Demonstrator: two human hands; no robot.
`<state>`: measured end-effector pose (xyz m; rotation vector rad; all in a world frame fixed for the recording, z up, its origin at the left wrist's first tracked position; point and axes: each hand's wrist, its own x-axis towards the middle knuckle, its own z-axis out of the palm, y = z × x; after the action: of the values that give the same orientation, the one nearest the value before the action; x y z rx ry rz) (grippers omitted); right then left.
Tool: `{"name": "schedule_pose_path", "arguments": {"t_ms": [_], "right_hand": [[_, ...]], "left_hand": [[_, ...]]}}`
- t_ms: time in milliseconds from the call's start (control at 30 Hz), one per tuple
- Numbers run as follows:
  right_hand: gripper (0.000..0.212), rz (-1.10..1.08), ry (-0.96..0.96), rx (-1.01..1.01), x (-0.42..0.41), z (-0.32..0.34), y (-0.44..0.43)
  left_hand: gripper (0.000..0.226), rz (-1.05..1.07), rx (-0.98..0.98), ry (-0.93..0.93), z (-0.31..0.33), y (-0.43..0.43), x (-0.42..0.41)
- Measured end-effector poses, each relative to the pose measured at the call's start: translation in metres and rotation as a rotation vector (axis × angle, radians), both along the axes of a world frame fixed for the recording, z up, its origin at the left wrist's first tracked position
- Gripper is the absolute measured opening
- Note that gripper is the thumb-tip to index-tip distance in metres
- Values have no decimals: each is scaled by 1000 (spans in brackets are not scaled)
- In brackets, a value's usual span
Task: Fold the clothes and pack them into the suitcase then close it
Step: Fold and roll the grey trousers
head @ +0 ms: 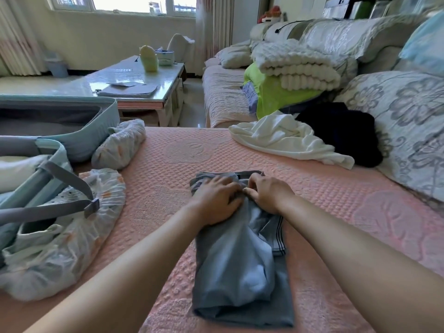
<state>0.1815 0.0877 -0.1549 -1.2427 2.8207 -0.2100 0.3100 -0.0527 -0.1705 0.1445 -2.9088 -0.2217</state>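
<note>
A grey garment (236, 272) with a striped edge lies folded lengthwise on the pink bedspread (336, 207) in front of me. My left hand (216, 200) rests on its far part, fingers spread and bent over the cloth. Beside it, my right hand (266, 193) pinches a bunch of the same cloth with curled fingers. The two hands touch each other. An open pale blue suitcase (72, 131) with grey straps sits at the left, light clothes lying inside it.
A white garment (288, 138) and a dark one (346, 131) lie at the far right by floral pillows (403, 121). Patterned covers (62, 241) lie beside the suitcase. A folded blanket on green cloth (283, 92) sits on the sofa, and a coffee table (134, 82) stands behind.
</note>
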Motion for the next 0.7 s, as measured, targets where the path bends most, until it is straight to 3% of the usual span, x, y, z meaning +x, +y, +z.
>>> {"name": "schedule_pose_path", "arguments": {"t_ms": [100,300,467,700], "right_hand": [[40,-67,-139,-62,2,3,14],[61,-308,-256,-56,19,5,44],[33,-371,-434,-189,40,11,56],[25,-367,-531,-379,50,18,53]], "left_hand": [[70,29,-30,-281,-6,2,12],[72,37,-147,-341,12,35,30],[83,-4,-128,-246,12,85,62],[79,-175,-184,-332,-14,101,115]]}}
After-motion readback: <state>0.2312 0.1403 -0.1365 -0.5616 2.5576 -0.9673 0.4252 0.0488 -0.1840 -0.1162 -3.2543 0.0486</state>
